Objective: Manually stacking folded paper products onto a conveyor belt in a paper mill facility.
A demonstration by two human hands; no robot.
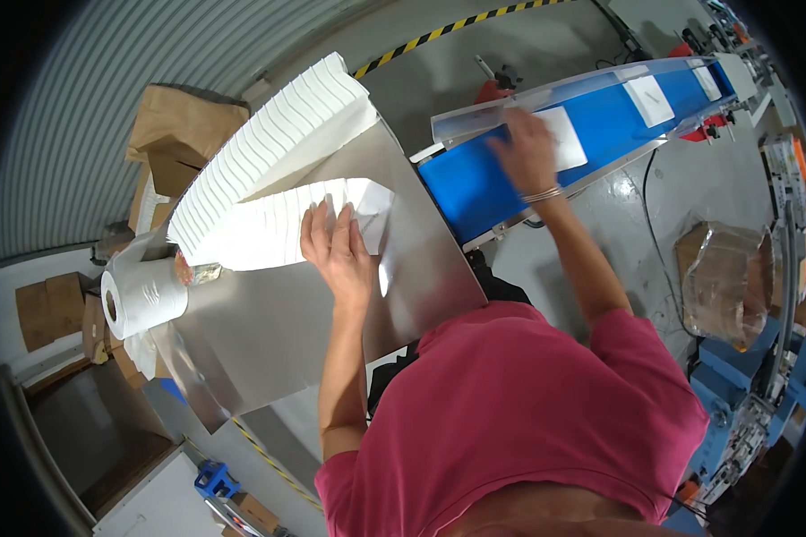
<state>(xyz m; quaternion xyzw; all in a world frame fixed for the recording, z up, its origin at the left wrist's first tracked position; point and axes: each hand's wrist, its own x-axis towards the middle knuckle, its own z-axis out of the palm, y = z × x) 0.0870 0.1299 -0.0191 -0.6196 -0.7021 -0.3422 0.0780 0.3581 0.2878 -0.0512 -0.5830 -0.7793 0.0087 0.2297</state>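
Observation:
My left hand (336, 255) lies with its fingers spread on the near end of a row of flat white folded pieces (282, 224), stacked on edge on a metal table (278, 331). A second, longer row (269, 148) of the same white pieces stands behind it. Over the near end of a blue conveyor belt (466, 188), my right hand (528, 152) is slightly blurred, thumb and fingers apart, with nothing seen in it. Just beside it a white square piece (564, 139) lies on the belt; whether they touch is hard to tell. Another white piece (648, 100) lies farther along.
A clear guard (475, 121) runs along the belt's far side. At the table's left stands a white paper roll (143, 297). Cardboard boxes (49, 311) are stacked at the left wall. A plastic-covered carton (725, 277) and blue machinery (734, 376) stand at the right.

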